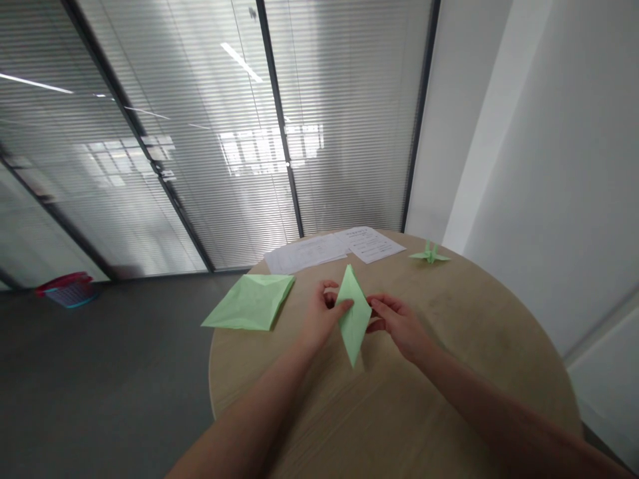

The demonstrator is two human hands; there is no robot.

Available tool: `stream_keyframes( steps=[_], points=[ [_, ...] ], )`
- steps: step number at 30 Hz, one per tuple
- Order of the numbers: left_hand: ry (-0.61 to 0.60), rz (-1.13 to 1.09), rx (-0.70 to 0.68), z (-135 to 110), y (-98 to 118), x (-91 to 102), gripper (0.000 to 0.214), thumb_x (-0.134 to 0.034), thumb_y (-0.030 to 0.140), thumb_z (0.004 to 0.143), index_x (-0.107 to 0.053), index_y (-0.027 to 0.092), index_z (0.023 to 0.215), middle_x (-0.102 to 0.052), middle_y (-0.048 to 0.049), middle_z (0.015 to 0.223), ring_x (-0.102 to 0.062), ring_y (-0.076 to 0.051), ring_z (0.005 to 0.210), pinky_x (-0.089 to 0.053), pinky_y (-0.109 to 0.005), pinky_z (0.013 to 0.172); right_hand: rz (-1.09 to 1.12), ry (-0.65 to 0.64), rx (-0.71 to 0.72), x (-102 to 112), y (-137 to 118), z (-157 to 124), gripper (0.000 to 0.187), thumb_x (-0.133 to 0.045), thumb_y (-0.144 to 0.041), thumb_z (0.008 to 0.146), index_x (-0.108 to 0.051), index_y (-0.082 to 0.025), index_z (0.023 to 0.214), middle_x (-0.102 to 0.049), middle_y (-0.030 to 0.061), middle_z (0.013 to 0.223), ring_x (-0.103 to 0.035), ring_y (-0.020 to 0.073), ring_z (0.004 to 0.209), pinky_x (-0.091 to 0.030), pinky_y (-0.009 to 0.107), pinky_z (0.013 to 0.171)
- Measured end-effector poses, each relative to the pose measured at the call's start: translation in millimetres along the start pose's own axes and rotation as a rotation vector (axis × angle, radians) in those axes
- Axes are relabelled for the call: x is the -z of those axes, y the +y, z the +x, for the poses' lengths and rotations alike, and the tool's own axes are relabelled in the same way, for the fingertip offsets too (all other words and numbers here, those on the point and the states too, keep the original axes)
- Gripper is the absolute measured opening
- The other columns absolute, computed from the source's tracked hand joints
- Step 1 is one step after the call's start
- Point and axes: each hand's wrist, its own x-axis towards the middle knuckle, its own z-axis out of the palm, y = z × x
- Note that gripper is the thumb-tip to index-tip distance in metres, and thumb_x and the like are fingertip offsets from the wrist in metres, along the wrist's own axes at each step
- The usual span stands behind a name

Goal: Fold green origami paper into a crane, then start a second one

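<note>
A light green sheet of origami paper [353, 332], folded into a tall narrow diamond, is held upright above the table. My left hand [324, 313] grips its left side, the thumb flat on the front face and the fingers behind. At the diamond's right corner, my right hand [397, 322] pinches the edge between thumb and forefinger. To the left lies a flat green paper packet or stack of sheets [247, 303]. A finished green paper crane [430, 254] stands at the back right, apart from both hands.
The round wooden table [479, 332] has a curved edge all around. White papers [312, 253] and a printed sheet [372, 246] lie at its back. Behind it rises a glass partition with blinds [359, 133]. A red-rimmed basket [67, 289] sits on the floor at left.
</note>
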Motion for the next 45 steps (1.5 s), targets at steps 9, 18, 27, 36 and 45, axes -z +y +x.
stream_keyframes(
  steps=[9, 18, 27, 36, 45],
  points=[
    [-0.087, 0.006, 0.052, -1, 2, 2.7, 0.025, -0.072, 0.039, 0.076, -0.065, 0.015, 0.081, -0.066, -0.0019, 0.075, -0.058, -0.016, 0.066, -0.045, -0.027, 0.062, 0.092, -0.078, -0.02, 4, 3, 0, 0.027, -0.08, -0.041, 0.071, -0.077, -0.022, 0.09, -0.072, 0.0053, 0.085, -0.065, 0.0195, 0.075, -0.057, 0.035, 0.062],
    [0.023, 0.157, -0.024, -5, 7, -2.7, 0.021, -0.065, 0.04, 0.08, -0.058, 0.02, 0.078, -0.058, 0.0015, 0.07, -0.054, -0.016, 0.066, -0.043, -0.026, 0.06, -0.157, -0.095, -0.023, 1, 7, 2, 0.035, -0.081, -0.041, 0.067, -0.066, -0.021, 0.091, -0.07, 0.0026, 0.078, -0.065, 0.0173, 0.07, -0.054, 0.029, 0.058],
    [-0.02, 0.061, -0.045, -3, 6, -3.0, 0.023, -0.074, 0.035, 0.07, -0.056, 0.02, 0.074, -0.059, 0.0023, 0.07, -0.055, -0.016, 0.066, -0.043, -0.026, 0.061, -0.316, 0.047, 0.057, 5, 8, 6, 0.022, -0.074, -0.038, 0.071, -0.059, -0.023, 0.076, -0.062, -0.0014, 0.065, -0.062, 0.0167, 0.06, -0.054, 0.03, 0.057],
    [-0.113, -0.036, -0.063, -11, 15, -10.0, 0.032, -0.077, 0.027, 0.069, -0.045, 0.021, 0.066, -0.074, -0.0048, 0.083, -0.066, -0.021, 0.078, -0.047, -0.032, 0.071, -0.514, 0.13, 0.247, 9, 2, 4, 0.011, -0.067, -0.037, 0.078, -0.064, -0.027, 0.077, -0.068, 0.0013, 0.075, -0.065, 0.0206, 0.069, -0.053, 0.035, 0.067],
    [0.01, -0.027, -0.097, -14, 23, -8.9, 0.026, -0.079, 0.027, 0.07, -0.058, 0.02, 0.085, -0.073, -0.0039, 0.086, -0.069, -0.024, 0.086, -0.051, -0.035, 0.077, -0.521, 0.219, 0.378, 0, -3, -7, 0.016, -0.069, -0.035, 0.079, -0.067, -0.026, 0.093, -0.071, 0.0051, 0.091, -0.068, 0.0215, 0.08, -0.056, 0.039, 0.079]
  ],
)
